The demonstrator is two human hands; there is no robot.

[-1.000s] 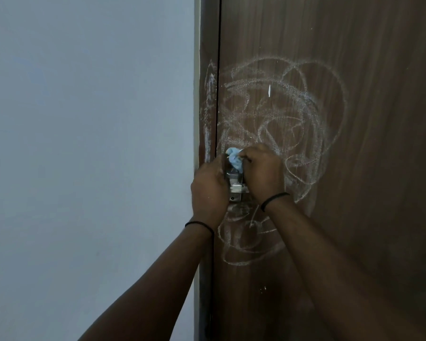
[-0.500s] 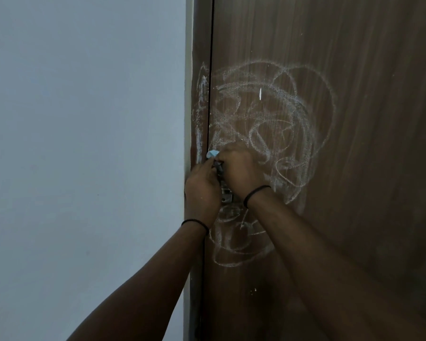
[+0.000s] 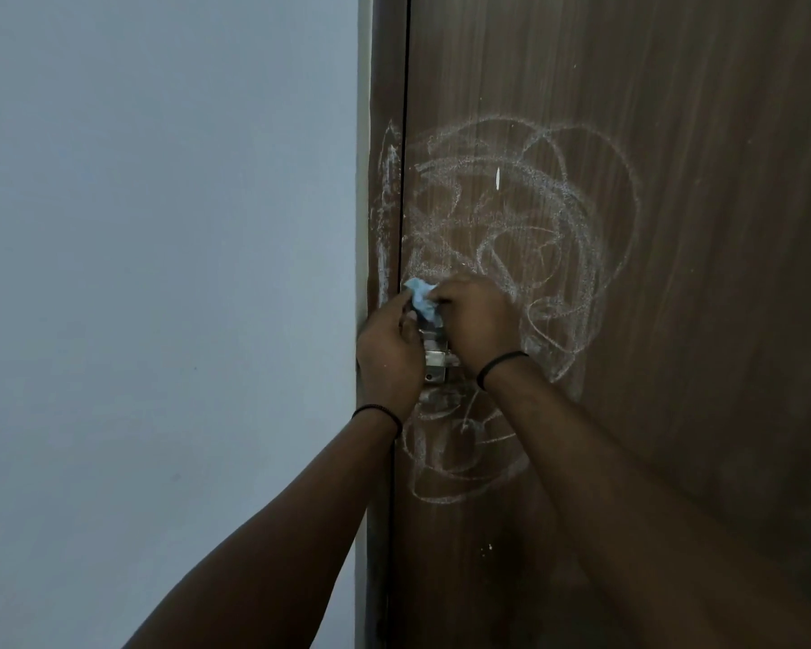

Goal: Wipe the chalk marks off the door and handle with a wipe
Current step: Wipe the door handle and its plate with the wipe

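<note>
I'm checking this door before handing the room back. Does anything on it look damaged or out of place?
Yes: white chalk scribbles loop across the brown door above and below the metal handle, with smears on the door frame. A small white fleck sits among them; chip or chalk, I cannot tell.

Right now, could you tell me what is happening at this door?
A person is cleaning the metal handle with a crumpled blue wipe. The right hand pinches the wipe at the handle's top; the left hand is against the handle too. White chalk marks cover the door and frame.
</note>
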